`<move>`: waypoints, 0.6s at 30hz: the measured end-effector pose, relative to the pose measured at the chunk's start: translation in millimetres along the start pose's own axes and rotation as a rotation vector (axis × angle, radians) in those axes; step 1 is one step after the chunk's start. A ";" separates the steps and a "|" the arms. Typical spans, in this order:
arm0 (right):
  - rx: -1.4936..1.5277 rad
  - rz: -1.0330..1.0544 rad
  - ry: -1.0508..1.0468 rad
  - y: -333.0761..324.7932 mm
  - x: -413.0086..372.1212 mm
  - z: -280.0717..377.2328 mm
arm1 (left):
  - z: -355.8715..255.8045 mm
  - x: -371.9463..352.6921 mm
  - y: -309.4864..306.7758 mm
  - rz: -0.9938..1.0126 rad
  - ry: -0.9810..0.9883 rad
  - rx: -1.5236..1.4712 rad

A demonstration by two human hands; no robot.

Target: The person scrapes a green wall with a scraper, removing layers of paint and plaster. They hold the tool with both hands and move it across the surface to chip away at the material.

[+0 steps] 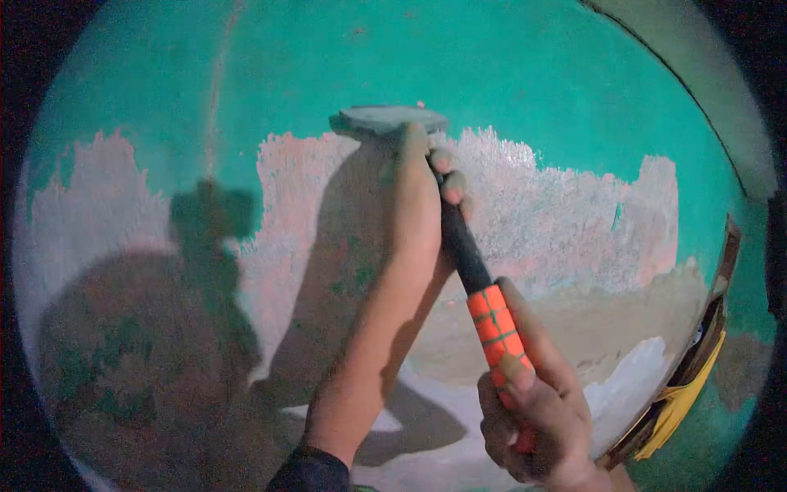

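My left hand (426, 176) is closed round the black upper shaft of a scraper (466, 250), just below its wide grey blade (389, 117). The blade lies at the green painted wall (361, 49), close to the top edge of a scraped pinkish-white patch (541, 213). Lower right, my right hand (537, 410) is wrapped round the orange grip with dark lines. The tool slants from upper left to lower right. The blade's contact edge is hard to make out.
Dark shadows fall on the wall at left and centre. A brown smooth band (557, 328) crosses below the patch. At right, a yellow cloth (684, 402) hangs by a dark wooden edge (725, 254), beside another green surface.
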State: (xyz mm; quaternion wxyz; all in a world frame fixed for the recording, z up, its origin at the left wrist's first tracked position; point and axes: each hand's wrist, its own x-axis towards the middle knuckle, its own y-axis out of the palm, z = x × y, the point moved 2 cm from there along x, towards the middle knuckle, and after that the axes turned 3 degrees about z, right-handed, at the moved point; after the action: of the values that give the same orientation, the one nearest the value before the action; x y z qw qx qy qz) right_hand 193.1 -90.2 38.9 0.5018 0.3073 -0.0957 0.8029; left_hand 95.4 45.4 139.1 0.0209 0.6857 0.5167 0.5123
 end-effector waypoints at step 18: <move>0.013 -0.143 0.052 -2.2 -13.3 -1.0 | 18.6 -14.3 2.6 0.067 -0.071 0.021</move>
State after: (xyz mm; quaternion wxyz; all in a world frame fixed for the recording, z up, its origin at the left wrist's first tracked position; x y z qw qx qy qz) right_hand 198.7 -98.6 29.9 0.5581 0.2955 -0.0553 0.7734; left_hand 111.5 43.0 122.0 0.0150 0.7204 0.4979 0.4826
